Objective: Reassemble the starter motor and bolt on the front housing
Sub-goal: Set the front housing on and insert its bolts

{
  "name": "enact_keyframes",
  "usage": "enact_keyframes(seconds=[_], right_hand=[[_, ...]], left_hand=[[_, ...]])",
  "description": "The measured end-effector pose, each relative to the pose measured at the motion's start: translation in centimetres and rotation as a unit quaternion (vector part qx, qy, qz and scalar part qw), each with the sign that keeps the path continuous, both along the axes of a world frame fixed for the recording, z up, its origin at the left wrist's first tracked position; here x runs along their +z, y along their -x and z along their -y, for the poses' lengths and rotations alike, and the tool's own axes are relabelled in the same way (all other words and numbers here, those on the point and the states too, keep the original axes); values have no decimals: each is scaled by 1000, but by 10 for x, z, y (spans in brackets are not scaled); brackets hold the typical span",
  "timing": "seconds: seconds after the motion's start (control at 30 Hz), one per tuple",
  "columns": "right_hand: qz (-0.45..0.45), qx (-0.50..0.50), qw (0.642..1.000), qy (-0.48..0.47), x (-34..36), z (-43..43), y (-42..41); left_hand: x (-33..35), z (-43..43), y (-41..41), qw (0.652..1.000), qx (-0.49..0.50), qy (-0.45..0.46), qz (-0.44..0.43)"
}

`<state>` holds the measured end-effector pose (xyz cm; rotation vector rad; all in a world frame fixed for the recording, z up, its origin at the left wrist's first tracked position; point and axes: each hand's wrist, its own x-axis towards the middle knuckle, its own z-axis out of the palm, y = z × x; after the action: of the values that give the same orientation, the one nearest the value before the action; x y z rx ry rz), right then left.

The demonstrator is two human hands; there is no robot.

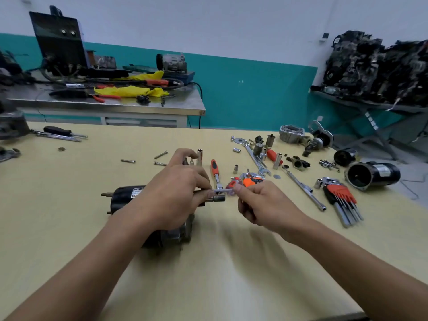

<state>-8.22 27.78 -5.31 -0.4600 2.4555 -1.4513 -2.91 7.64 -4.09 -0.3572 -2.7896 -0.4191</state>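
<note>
The black starter motor point(125, 198) lies on its side on the yellow table point(69, 205), its studs pointing left. My left hand point(176, 195) rests over its right end, which stays hidden. Its fingertips pinch a dark socket point(219, 199) at the motor's front. The head of an orange-handled ratchet point(214, 167) sits on that socket. My right hand point(261, 205) is just right of it, fingers curled round a small tool with a blurred, translucent red handle point(231, 186). An aluminium front housing point(291, 134) stands at the far right.
Loose bolts point(127, 161) and upright sockets point(199, 156) lie beyond my hands. To the right are a spanner point(254, 156), an extension bar point(303, 186), a hex key set point(340, 200) and another black motor casing point(372, 174). A screwdriver point(62, 132) lies far left.
</note>
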Motion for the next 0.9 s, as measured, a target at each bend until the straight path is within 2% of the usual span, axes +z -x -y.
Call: enact_keyframes(seconds=[0.07, 0.1, 0.17, 0.23, 0.3, 0.37, 0.47, 0.5, 0.63, 0.73, 0.9], right_hand=[[165, -38, 982, 88, 10, 8, 0], [216, -46, 967, 126, 14, 11, 1], [226, -27, 964, 139, 21, 12, 4], [146, 16, 987, 59, 26, 8, 4], [-19, 69, 997, -40, 25, -3, 3], [-197, 127, 970, -65, 22, -16, 7], [-371, 202, 902, -85, 15, -27, 11], [-404, 213, 885, -96, 13, -27, 13], [-450, 207, 860, -122, 12, -24, 22], [-493, 236, 822, -159, 9, -19, 23], [-511, 238, 800, -203, 13, -17, 23]], left_hand=[[-1, 0, 0, 1000, 2, -3, -9], [-2, 1, 0, 1000, 1, -14, -16], [-2, 2, -2, 999, -5, -43, -32], [-2, 5, -2, 998, -9, -60, -36], [-2, 7, -2, 997, -15, -65, -26], [0, 7, -1, 998, -21, -60, -19], [1, 7, 0, 999, -28, -44, -9], [1, 7, 0, 999, -31, -44, -4], [3, 10, -2, 997, -44, -68, 4], [4, 10, -4, 996, -48, -76, 8], [6, 22, -12, 990, -10, -143, -5]])
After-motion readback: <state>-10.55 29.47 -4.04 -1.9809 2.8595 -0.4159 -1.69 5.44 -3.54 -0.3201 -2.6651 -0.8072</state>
